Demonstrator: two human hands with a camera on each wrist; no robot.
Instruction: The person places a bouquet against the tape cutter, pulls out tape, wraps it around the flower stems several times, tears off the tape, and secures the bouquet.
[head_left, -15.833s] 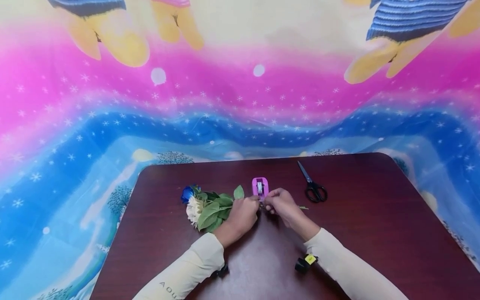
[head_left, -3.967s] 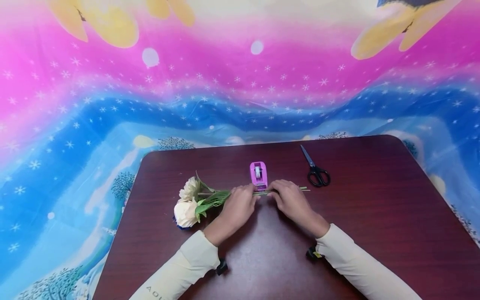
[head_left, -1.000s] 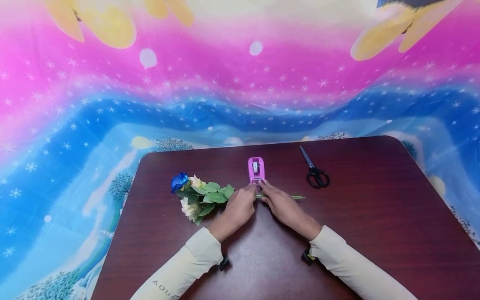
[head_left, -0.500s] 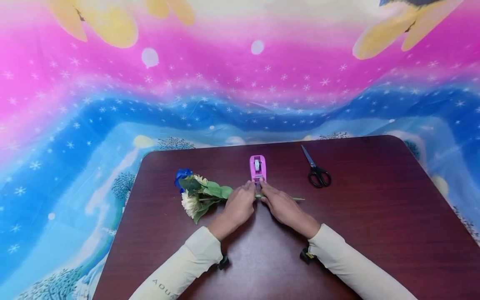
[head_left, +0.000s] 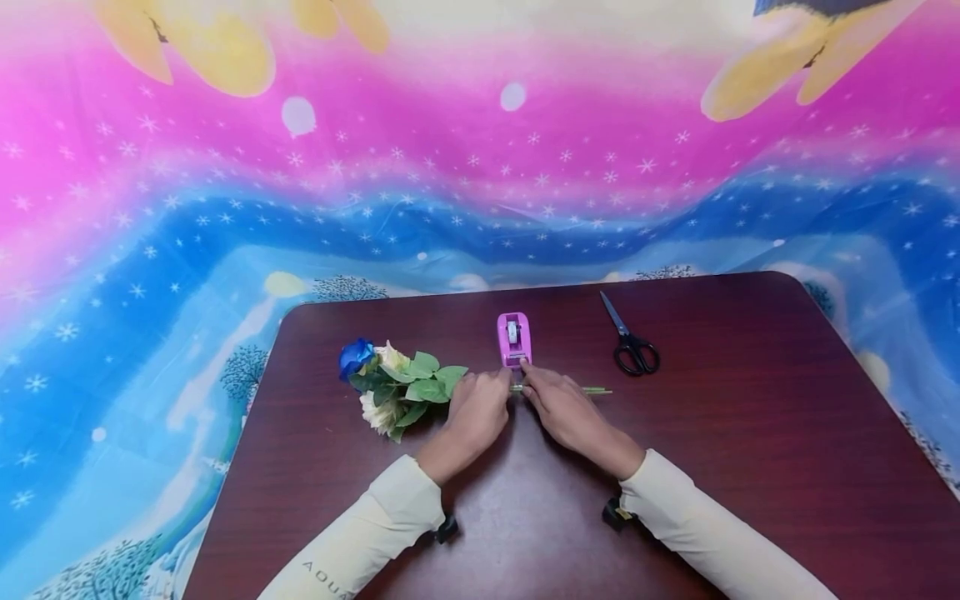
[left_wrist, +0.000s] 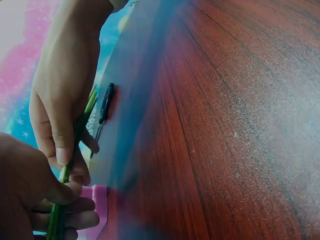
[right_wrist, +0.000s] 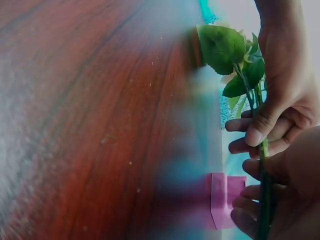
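A bunch of flowers with a blue rose (head_left: 356, 358), cream blooms (head_left: 380, 414) and green leaves (head_left: 427, 379) lies sideways above the table. My left hand (head_left: 480, 408) pinches its stems just below the leaves, thumb against fingers. Close beside it, my right hand (head_left: 566, 412) pinches the same green stems (right_wrist: 264, 150), whose cut ends (head_left: 600, 391) stick out to the right. Right beyond the fingertips stands a pink tape dispenser (head_left: 513, 337) with a roll in it. Between dispenser and stems, any strip of tape is too faint to tell.
Black-handled scissors (head_left: 636, 354) lie at the back right of the dark red-brown table (head_left: 735, 417), blades pointing away. A printed cloth (head_left: 480, 192) in pink and blue hangs behind the table and down its sides.
The bunch has turned about its stems: four seconds ago a cream rose faced front, now the blue rose shows at the back left. The dispenser sits slightly farther back than then.
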